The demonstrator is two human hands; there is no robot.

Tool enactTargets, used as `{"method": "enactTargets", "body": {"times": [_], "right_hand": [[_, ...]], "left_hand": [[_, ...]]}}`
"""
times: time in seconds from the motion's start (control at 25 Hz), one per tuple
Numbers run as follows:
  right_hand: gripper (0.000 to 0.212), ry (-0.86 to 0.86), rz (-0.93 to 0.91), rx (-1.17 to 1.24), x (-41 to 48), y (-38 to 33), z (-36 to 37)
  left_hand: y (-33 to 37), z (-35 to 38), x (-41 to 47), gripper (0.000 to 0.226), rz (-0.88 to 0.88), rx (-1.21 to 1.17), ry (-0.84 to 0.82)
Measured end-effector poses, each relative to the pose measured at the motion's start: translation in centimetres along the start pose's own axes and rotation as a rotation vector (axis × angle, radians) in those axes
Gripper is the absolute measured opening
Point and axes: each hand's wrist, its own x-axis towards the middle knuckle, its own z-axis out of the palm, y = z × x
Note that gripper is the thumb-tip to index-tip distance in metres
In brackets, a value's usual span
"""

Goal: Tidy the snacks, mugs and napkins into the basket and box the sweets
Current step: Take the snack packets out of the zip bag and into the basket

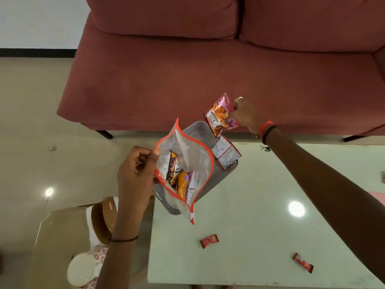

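Note:
My left hand (138,171) pinches the rim of a clear zip bag with a red edge (193,161), holding its mouth wide above the grey basket (216,182). Two snack packets (180,174) lie inside the bag. My right hand (244,114) grips a red nut packet (219,115) in the air just beyond the basket's far corner. Another red packet (226,153) rests on the basket's far right rim. Two red wrapped sweets lie on the table, one (209,241) in the near middle and one (303,265) near right.
The pale glossy table (260,205) fills the lower right. A cardboard box (62,236) stands on the floor at lower left, holding a brown mug (102,220) and a floral white mug (83,268). A red sofa (187,76) sits behind the table.

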Motion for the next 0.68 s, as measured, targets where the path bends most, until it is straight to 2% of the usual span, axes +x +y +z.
{"method": "enactTargets", "body": {"times": [0.12,0.32,0.44,0.6,0.68], "right_hand": [[0.019,-0.054,0.049,-0.073,3.4,1.5,4.0],[0.034,-0.176,0.066,-0.216,7.1,3.4,7.8],[0.034,-0.215,0.081,-0.222,8.1,4.5,9.0],[0.015,-0.180,0.062,-0.322,8.3,5.3,10.1],[0.028,-0.138,0.037,-0.397,8.4,5.8,10.4]], "left_hand": [[-0.4,-0.7,1.1,0.016,0.045,0.007,-0.018],[-1.2,-1.3,2.3,0.016,0.058,-0.023,-0.030],[-1.6,-1.6,2.9,0.013,0.044,-0.038,-0.037],[-2.2,-1.8,3.2,0.015,0.030,-0.027,-0.020],[-2.4,-2.0,3.1,0.014,0.027,-0.029,-0.017]]}}
